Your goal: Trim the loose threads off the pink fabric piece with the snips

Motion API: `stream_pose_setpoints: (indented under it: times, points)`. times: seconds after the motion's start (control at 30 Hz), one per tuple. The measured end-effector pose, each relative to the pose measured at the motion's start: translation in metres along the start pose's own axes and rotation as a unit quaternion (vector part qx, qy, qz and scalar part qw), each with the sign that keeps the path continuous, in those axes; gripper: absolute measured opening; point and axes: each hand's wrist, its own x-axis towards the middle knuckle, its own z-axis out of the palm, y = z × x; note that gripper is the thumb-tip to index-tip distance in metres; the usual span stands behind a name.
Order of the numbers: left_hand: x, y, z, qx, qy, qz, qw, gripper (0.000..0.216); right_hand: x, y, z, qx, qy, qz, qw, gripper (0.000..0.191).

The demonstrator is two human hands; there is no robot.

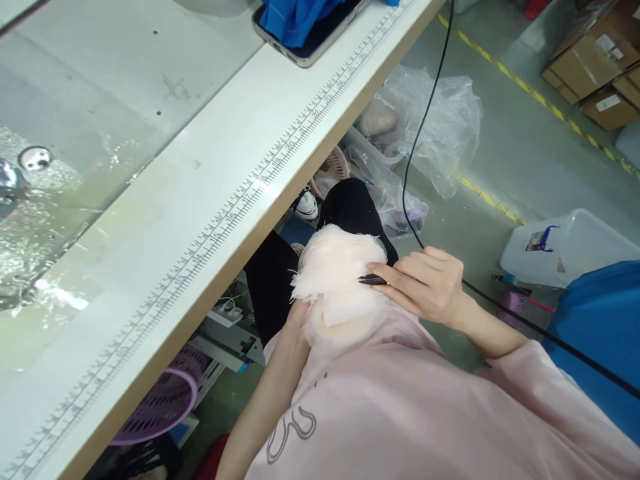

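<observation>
A stack of thin pale-pink fabric pieces [336, 273] rests on my lap, below the table edge. My right hand [425, 283] lies on the stack's right side, fingers pinched around a small dark tool [373, 280] that points left across the fabric. My left hand [295, 320] reaches under the stack's lower left edge; its fingers are hidden beneath the fabric. I wear a pale pink top and dark trousers.
A white work table [165, 220] with a printed ruler along its edge fills the left. A phone [310, 40] lies at its far end. A black cable [425, 120] hangs by my right hand. Purple baskets, plastic bags, a white bin and cardboard boxes sit on the floor.
</observation>
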Motion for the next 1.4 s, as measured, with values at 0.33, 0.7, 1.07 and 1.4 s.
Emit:
stream_pose_setpoints:
  times: [0.33,0.7,1.07,1.4]
  points:
    - [0.0,-0.002,-0.005,-0.007,-0.009,0.004,1.0,0.031,-0.002,0.002,-0.001,0.005,-0.009,0.01,1.0,0.029]
    - [0.006,-0.007,-0.018,-0.027,-0.001,0.031,0.999,0.033,0.001,-0.001,0.0,-0.014,0.004,-0.002,1.0,0.022]
    - [0.01,-0.008,-0.02,-0.045,0.006,0.039,0.998,0.037,0.002,-0.002,0.003,-0.012,0.014,0.0,1.0,0.021]
    - [0.002,-0.003,-0.007,-0.06,0.068,0.047,0.995,0.044,-0.005,0.0,-0.001,0.002,0.008,0.026,1.0,0.021]
